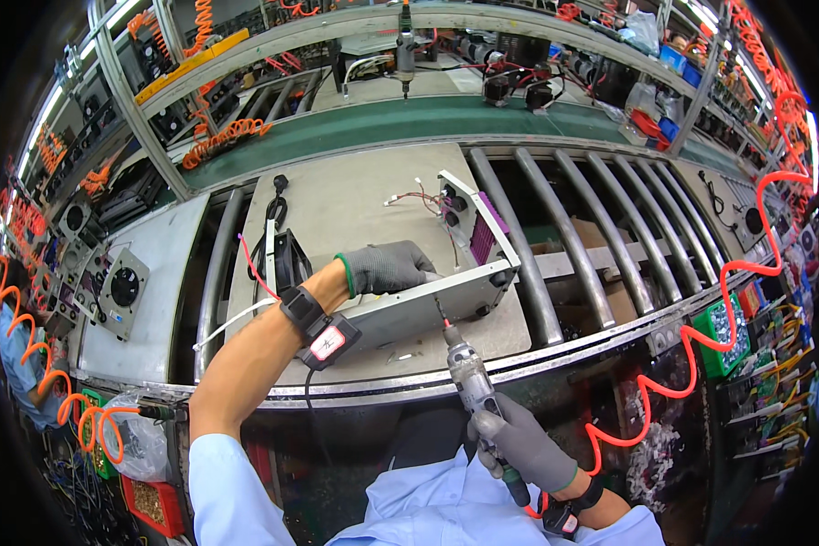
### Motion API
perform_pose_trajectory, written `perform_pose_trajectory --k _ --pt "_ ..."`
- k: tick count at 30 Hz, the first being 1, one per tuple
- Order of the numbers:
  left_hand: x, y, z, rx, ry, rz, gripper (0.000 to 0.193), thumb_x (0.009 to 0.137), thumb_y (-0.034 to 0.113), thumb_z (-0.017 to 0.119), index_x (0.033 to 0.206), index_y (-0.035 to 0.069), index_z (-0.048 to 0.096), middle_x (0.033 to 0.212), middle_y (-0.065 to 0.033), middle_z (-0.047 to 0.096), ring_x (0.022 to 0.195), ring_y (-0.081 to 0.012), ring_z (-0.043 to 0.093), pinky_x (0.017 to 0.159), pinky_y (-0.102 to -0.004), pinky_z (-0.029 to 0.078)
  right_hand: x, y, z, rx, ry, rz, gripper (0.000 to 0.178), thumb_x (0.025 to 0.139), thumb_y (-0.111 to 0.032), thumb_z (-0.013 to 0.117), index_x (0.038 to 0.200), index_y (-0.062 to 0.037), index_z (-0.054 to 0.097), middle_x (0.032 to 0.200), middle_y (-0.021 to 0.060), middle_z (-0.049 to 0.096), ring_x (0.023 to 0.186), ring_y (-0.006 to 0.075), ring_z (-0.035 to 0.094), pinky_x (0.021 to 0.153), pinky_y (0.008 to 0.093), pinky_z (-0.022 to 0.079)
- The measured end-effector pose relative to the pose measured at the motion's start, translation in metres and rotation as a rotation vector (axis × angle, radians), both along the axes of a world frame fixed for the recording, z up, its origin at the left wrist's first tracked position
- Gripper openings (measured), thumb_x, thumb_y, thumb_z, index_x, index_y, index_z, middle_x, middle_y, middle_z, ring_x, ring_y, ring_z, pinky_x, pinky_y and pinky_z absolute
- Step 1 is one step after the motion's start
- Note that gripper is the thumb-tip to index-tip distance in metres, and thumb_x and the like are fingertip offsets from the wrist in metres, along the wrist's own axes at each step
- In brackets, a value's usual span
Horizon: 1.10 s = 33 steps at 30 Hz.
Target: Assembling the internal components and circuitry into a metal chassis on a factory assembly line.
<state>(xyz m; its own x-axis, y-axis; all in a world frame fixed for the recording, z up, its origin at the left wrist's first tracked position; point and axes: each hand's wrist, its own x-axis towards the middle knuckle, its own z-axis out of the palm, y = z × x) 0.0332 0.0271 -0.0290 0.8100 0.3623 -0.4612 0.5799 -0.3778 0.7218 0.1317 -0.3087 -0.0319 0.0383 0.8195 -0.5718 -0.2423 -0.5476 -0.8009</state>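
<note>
Right hand [528,446] wraps the grip of a power driver [471,375], fist closed, held off the board's near edge. Tool's long axis runs forward and slightly left; bit [442,311] points at the near wall of the grey metal case [409,314], right of that wall's middle. Wall's long axis runs across, right end farther out, so driver meets it roughly crosswise. Key relation: bit tip to wall's upper edge. Tip is right up by it; contact, can't tell. Case sits at the near right part of the board [337,193], inside its near edge. Left hand [389,268] is the nearer one: on the case, fingers curled by the upper edge, just left of and beyond the tip. What it pinches, if anything, is hidden. Beyond: purple finned part [490,237] at the case's right end, steel rollers [564,246] past the board's right edge, green belt [337,148] past its far edge.
</note>
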Motion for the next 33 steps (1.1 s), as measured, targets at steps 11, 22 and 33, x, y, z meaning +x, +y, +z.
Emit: perform_pose_trajectory --k 11,22,33 --pt "0.001 -0.004 0.013 0.094 0.028 0.008 0.031 0.100 0.032 0.072 0.106 0.002 0.080 0.070 -0.0010 0.067 0.056 -0.0088 0.054 0.050 -0.0289 0.044 -0.002 -0.002 -0.005 0.043 -0.061 0.007 0.037 0.100 -0.035 0.066 0.115 -0.0027 0.054 0.078 0.0045 0.057 0.056 0.0086 0.058 0.049 0.0268 0.051" --pt "-0.065 -0.142 -0.031 0.864 -0.520 0.180 0.011 0.092 0.016 0.074 0.100 0.008 0.076 0.086 -0.0137 0.071 0.078 -0.0332 0.071 0.069 -0.0429 0.057 0.012 -0.046 -0.060 0.014 -0.191 -0.065 0.048 0.096 -0.030 0.072 0.129 -0.0001 0.054 0.083 0.0046 0.060 0.056 0.0093 0.058 0.048 0.0278 0.051" --pt "-0.035 -0.146 -0.138 1.069 -0.141 0.390 0.015 0.095 0.026 0.069 0.092 0.011 0.069 0.075 -0.0142 0.069 0.069 -0.0377 0.070 0.063 -0.0498 0.056 0.011 -0.051 -0.067 -0.004 -0.158 -0.050 0.055 0.095 -0.035 0.075 0.132 -0.0005 0.054 0.086 0.0054 0.061 0.059 0.0093 0.060 0.050 0.0282 0.051"
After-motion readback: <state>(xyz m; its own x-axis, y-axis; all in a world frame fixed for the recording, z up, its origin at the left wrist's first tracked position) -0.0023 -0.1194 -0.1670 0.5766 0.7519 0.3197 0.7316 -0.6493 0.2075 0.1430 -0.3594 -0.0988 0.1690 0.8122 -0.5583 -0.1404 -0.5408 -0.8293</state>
